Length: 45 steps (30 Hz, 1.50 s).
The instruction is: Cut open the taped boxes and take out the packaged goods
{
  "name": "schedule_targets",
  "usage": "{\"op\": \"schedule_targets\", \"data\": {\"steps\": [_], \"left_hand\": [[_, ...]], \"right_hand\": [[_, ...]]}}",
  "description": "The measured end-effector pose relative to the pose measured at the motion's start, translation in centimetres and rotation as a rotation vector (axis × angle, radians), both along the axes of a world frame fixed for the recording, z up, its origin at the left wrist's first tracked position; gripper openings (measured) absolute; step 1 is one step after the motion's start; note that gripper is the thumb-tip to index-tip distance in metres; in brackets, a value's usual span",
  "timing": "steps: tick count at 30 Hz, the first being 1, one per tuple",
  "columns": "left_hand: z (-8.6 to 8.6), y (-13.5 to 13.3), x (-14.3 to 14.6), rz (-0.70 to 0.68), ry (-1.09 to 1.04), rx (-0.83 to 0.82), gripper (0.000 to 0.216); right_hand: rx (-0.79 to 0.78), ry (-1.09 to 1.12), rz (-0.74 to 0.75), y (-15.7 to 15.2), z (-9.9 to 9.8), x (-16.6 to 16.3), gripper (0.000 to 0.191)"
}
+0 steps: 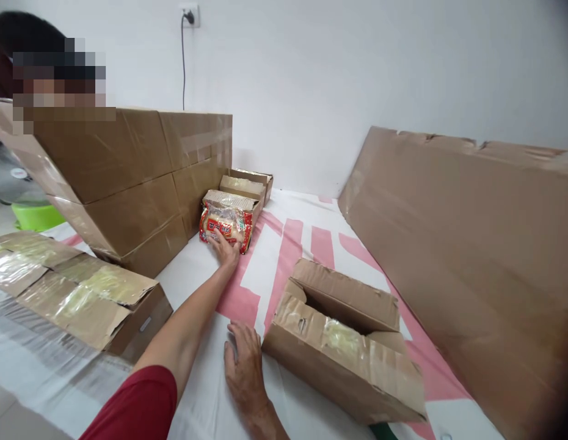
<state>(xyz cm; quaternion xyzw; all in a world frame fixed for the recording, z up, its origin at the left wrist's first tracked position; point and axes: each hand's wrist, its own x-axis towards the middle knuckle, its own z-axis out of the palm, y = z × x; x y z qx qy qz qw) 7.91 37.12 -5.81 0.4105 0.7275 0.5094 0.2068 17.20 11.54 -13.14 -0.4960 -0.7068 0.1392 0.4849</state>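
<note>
The red packet [224,219] stands crosswise just beyond the left hand [226,249], touching it — gripped, I can't tell — the right hand [244,366] farther off, slack, empty.

The packet [224,225] is glossy, crinkled plastic; the open box [334,373] matt cardboard with shiny tape [342,337]; the wall [311,85] smooth, matt.
</note>
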Motion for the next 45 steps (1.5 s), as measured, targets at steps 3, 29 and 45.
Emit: {"op": "schedule_targets", "data": {"steps": [3, 29, 45], "left_hand": [[0.8, 2.0, 0.3, -0.003, -0.032, -0.011, 0.108], [6.4, -22.8, 4.5, -0.773, -0.463, 0.101, 0.101], [3.1, -24.2, 6.3, -0.744, -0.518, 0.146, 0.091]], "right_hand": [[-0.013, -0.004, 0.004, -0.1, -0.1, 0.0, 0.043], [-0.126, -0.060, -0.013, -9.0, 20.9, 16.0, 0.027], [-0.166, -0.256, -0.015, -1.9, 20.6, 24.3, 0.055]]}}
